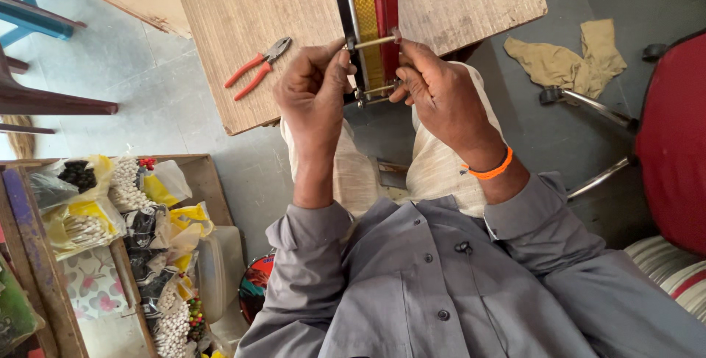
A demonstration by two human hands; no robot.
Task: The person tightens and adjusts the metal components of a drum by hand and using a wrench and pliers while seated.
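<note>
My left hand [315, 82] and my right hand [434, 90] meet at the near edge of a wooden board [250, 12]. Between them they pinch a thin brass-coloured rod [371, 40] that lies across a long red and yellow strip [370, 12] in a metal frame. The left fingers grip the rod's left end; the right thumb and forefinger hold its right end by a small dark knob. A second short metal rod [376, 91] sits lower, partly hidden by both hands. An orange band circles my right wrist.
Red-handled pliers [257, 67] lie on the board to the left of my hands. A wooden tray [198, 174] at lower left holds several bags of beads. A tan cloth [573, 60] lies on the grey floor; a red chair [673, 145] stands at right.
</note>
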